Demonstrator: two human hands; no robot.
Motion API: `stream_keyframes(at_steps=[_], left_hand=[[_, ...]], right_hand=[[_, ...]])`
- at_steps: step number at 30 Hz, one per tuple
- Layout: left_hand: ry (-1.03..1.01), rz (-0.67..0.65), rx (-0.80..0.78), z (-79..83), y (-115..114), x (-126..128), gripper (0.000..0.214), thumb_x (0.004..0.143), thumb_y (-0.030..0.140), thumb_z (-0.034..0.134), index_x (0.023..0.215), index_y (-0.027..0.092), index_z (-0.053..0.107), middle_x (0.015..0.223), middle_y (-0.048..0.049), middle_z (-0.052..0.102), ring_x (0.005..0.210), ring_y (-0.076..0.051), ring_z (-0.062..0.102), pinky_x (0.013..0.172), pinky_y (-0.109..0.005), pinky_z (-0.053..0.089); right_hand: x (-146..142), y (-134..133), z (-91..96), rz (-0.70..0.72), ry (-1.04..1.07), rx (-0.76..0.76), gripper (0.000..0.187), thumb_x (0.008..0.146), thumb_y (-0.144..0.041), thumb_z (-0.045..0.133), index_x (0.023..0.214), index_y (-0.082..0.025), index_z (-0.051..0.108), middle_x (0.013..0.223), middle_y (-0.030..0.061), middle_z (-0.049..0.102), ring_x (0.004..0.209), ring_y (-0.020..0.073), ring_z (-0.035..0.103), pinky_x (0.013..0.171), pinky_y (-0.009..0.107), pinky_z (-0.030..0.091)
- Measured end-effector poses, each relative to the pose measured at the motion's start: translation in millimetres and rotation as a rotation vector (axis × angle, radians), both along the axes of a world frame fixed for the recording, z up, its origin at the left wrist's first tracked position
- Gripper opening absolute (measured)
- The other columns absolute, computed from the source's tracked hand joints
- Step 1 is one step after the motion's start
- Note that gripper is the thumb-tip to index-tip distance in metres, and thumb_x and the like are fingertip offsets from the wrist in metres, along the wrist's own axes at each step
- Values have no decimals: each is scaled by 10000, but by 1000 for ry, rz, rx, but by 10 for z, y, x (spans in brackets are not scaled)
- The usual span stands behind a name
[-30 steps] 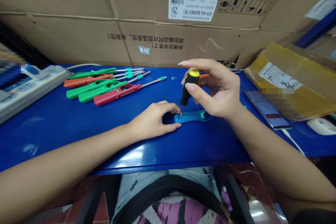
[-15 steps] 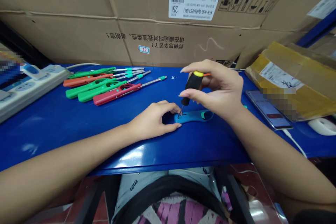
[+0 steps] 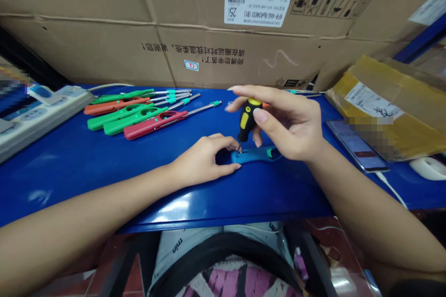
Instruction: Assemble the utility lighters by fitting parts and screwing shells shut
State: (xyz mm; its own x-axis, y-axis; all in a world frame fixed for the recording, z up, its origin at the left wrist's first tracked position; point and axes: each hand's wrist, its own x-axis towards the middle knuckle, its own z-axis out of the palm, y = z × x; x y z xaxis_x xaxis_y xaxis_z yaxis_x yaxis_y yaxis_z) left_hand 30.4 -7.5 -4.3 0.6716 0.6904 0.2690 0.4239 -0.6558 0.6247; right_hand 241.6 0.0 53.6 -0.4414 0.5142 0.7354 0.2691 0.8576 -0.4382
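One glossy blue desk (image 3: pixel 265 195) carries a blue handle (image 3: pixel 258 154); beyond that handle stands a cardboard box (image 3: pixel 114 55), left of it lie five lighters (image 3: pixel 135 117), right of it a phone (image 3: pixel 355 146). The left hand (image 3: pixel 205 160) pinches the handle's left end, while the right hand (image 3: pixel 296 123) arches above, gripping a tilted screwdriver (image 3: pixel 248 120)

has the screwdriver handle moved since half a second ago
Yes: judged against the red lighter lying on the table, the top of the screwdriver handle has swung left, toward that lighter, standing more upright.
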Motion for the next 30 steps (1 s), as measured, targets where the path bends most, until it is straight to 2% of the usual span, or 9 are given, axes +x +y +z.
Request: stream_keyframes(at_steps=[5,8,11,14,16,19,21,27,30], left_hand=[[-12,-6,-6,-4,4,-2,255,854,297,751,1076,213,658,1035,-11,718,987,-190,674,926,-317,533],[-16,-6,3,0,5,-2,255,855,295,753,1075,208,660,1017,-8,714,971,-183,671,915,-308,535],[-3,5,5,4,3,-1,255,851,297,756,1072,206,668,994,-9,710,939,-184,672,892,-309,543],[-7,2,4,1,1,1,249,845,287,760,1060,209,661,1010,-10,717,955,-189,679,906,-319,543],[-12,0,2,1,-1,3,247,844,285,761,1056,215,657,1020,-10,721,968,-194,682,916,-327,543],[-10,13,3,6,-5,6,249,844,288,759,1065,219,664,1001,-11,716,944,-194,682,893,-328,549],[-8,13,3,8,-6,7,250,843,285,761,1066,218,671,988,-11,712,930,-191,680,879,-322,551],[-24,6,23,-3,-4,5,238,839,272,768,1042,217,657,993,-3,718,934,-183,681,891,-316,547],[-22,14,8,-3,-4,6,238,841,278,767,1044,218,659,1003,-5,721,941,-188,682,893,-323,547]], right_hand=[[11,54,17,-52,22,131,306,891,-475,708,1116,-268,725,978,40,719,823,201,683,646,350,626],[29,50,33,27,-72,71,398,988,-485,544,1325,-291,630,1163,55,706,950,220,687,713,370,636],[12,15,16,79,-83,-69,462,1044,-393,429,1496,-302,451,1268,48,677,886,163,696,670,308,631],[-20,22,-27,27,44,-11,472,940,-369,658,1390,-274,549,1266,52,678,824,149,694,578,259,600],[-26,44,-46,-9,68,104,401,873,-357,751,1244,-252,645,1181,50,714,828,168,695,638,289,620],[-9,59,-57,-1,-18,153,328,989,-365,574,1290,-254,639,1100,51,743,882,196,712,795,371,643],[1,54,-66,11,-52,88,393,1035,-348,454,1400,-255,564,1186,72,724,923,203,719,770,367,650],[-8,65,-75,-39,17,119,368,884,-398,725,1218,-256,666,1113,60,722,702,155,662,616,328,630],[-14,41,-54,16,-19,88,353,970,-369,592,1299,-246,630,1143,73,717,824,181,688,680,340,637]])
